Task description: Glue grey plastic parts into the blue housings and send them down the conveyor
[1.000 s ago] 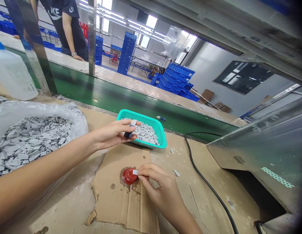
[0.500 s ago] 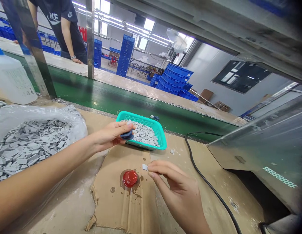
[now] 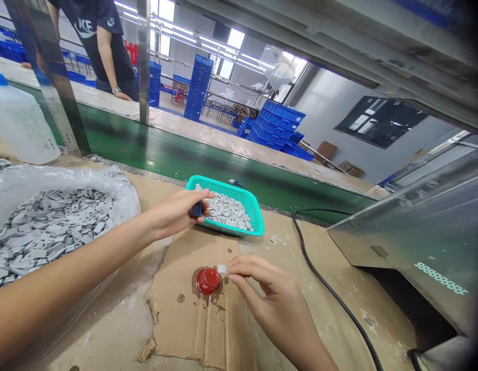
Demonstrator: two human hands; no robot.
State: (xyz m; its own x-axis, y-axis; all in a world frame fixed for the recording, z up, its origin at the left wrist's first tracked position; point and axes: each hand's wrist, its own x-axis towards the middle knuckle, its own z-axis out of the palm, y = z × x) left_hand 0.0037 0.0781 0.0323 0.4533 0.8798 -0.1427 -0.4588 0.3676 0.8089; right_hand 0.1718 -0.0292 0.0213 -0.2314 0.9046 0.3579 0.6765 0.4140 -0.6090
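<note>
Your right hand (image 3: 275,293) pinches a small pale piece (image 3: 222,269) by one end, just beside the red container (image 3: 208,281), which sits on torn cardboard (image 3: 177,330) left of that grip. Beyond it, your left hand (image 3: 177,215) grasps a dark blue object (image 3: 197,209) near the turquoise basket (image 3: 258,224); farther left lies a plastic bag (image 3: 126,191) of gray parts (image 3: 57,226).

We see a red cup (image 3: 208,281), a pale grey chip (image 3: 222,269), a navy block (image 3: 197,209), a turquoise basket (image 3: 259,219), brown cardboard (image 3: 177,324), a green belt (image 3: 177,154), blue crates (image 3: 275,122), a blue-capped white bottle (image 3: 24,123) and a green-and-white patterned strip (image 3: 441,279).
</note>
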